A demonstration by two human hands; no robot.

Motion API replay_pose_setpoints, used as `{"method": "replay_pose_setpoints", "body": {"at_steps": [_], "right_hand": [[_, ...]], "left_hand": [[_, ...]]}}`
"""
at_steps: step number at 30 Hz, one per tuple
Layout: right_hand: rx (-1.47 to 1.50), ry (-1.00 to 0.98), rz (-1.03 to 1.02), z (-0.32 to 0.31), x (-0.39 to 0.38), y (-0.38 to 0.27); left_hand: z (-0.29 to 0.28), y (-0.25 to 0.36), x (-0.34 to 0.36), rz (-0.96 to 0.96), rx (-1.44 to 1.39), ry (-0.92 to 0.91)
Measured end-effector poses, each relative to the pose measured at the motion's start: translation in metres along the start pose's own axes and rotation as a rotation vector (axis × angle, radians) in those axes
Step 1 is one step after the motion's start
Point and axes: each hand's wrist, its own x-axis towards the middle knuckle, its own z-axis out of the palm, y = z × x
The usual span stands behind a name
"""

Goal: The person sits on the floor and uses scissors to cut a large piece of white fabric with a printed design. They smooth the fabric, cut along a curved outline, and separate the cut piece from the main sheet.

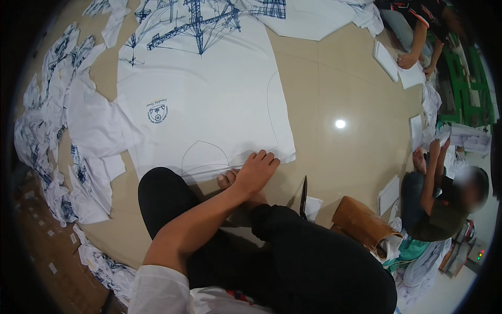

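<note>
Pressing fabric's (209,99) near edge, left hand (256,171) lies flat.

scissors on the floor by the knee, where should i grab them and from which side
Take the scissors by the lower end nearest the black-trousered knee, coming from the right side. They lie flat, running away from the person with the thin dark blades farther off; the handles look partly hidden by the knee, so their shape is unclear.

The white printed fabric sheet (204,99) runs off the top edge, and its near edge slips under the person's black-clad knee (167,199). The right hand is out of sight. The scissors (303,196) are partly hidden behind the leg. The scrap pile (47,125) fades into the dark rim.
</note>
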Motion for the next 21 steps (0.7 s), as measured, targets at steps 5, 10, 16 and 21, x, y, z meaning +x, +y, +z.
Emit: {"method": "replay_pose_setpoints", "body": {"at_steps": [5, 10, 16, 21], "right_hand": [[0.002, -0.054, 0.04, -0.003, -0.005, -0.012], [0.002, -0.092, 0.075, -0.007, -0.014, -0.03], [-0.051, -0.152, -0.061, -0.006, 0.019, -0.017], [0.252, -0.229, 0.016, -0.007, 0.044, -0.028]], "left_hand": [[0.001, 0.0, -0.001, -0.044, -0.071, 0.003], [0.007, -0.001, 0.0, -0.053, -0.079, 0.013], [0.011, -0.004, -0.003, -0.089, -0.123, 0.023], [0.008, -0.003, 0.002, -0.068, -0.117, 0.044]]}}
